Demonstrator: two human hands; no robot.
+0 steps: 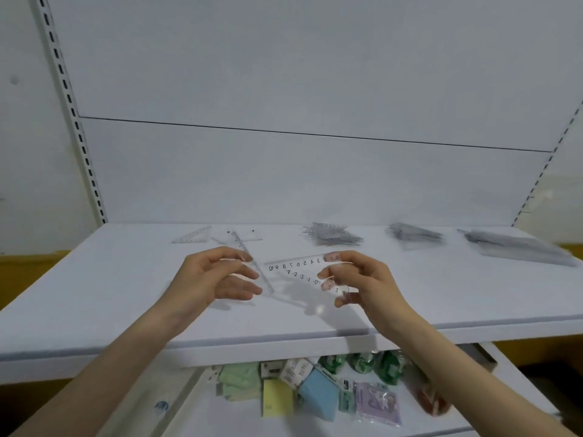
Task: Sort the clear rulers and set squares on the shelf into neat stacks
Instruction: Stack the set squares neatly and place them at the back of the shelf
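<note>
Right hand [356, 279] pinches a clear triangular set square [296, 272], left hand [217, 275] grips a slim transparent ruler [242, 246].

Both bare forearms come in from the bottom corners and angle toward each other, wrists pretty much straight. The left grip [217, 277] is turned palm-in with its fingers curled, the tips pinching a clear ruler [252, 263]. The right grip [356, 279] faces it, thumb and fingertips pinching one end of a clear set square [299, 272]. The two grips are about level, near each other, not touching.
</note>
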